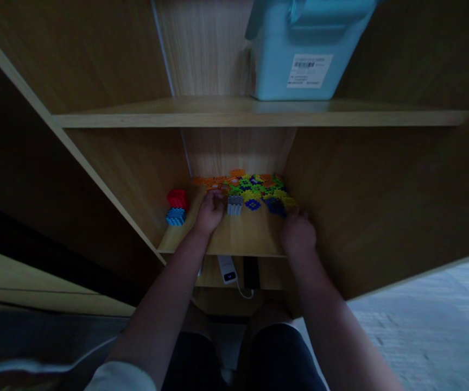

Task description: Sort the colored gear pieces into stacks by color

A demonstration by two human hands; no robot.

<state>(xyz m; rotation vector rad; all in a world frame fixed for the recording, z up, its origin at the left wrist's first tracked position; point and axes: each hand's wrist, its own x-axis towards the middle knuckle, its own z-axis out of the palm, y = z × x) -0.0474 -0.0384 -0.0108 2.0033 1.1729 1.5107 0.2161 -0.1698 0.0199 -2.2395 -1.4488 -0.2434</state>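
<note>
Colourful pieces (255,187) | left hand (210,213) outstretched beside orange ones (212,181) | right hand (298,233) curled by yellow ones (288,201) | grip: cannot tell, either

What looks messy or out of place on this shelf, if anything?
The loose colorful pieces lie jumbled across the back of the shelf, untidy compared with the neat gray stack, red stack and blue stack. I see no damage, but the light is dim.

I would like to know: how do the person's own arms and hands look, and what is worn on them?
The left hand and right hand wear no gloves. No watch or bracelet shows on either wrist. A pale, plain sleeve shows on the left arm; the right one is not visible. Rings cannot be judged.
</note>
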